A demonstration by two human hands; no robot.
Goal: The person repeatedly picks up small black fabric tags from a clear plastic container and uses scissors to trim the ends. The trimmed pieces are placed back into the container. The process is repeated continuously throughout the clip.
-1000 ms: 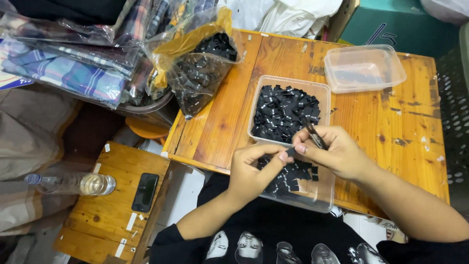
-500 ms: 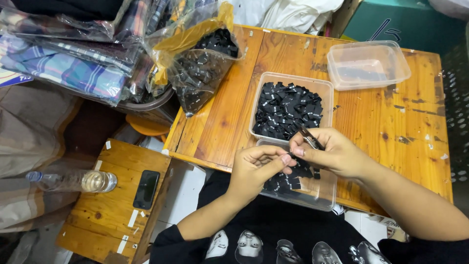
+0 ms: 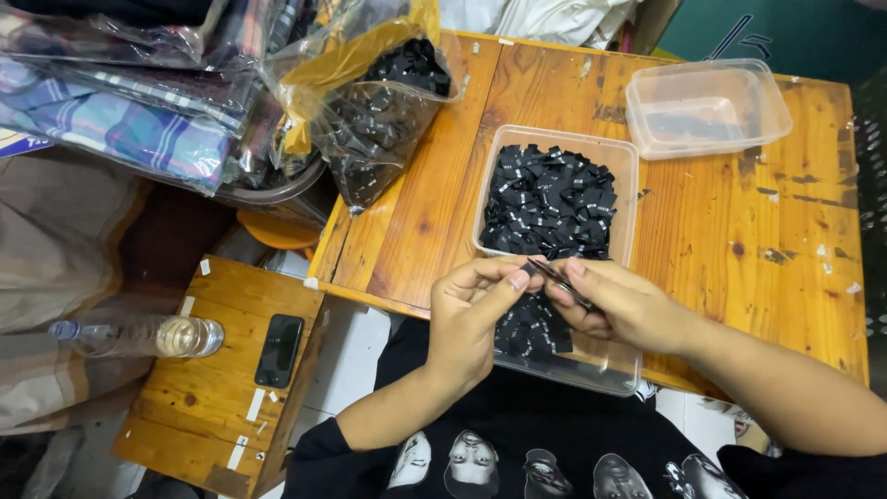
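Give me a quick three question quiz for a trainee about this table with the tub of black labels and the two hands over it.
1. True or false: the lidless clear tub at the table's far corner is full of black labels.
2. Which hand pinches the thin dark tool?
3. What lies beside the water bottle on the low stool? A) scissors B) a dark phone C) a cup

Key:
1. False; it looks nearly empty. The labels fill the nearer tub.
2. Right hand; the left hand meets it.
3. B
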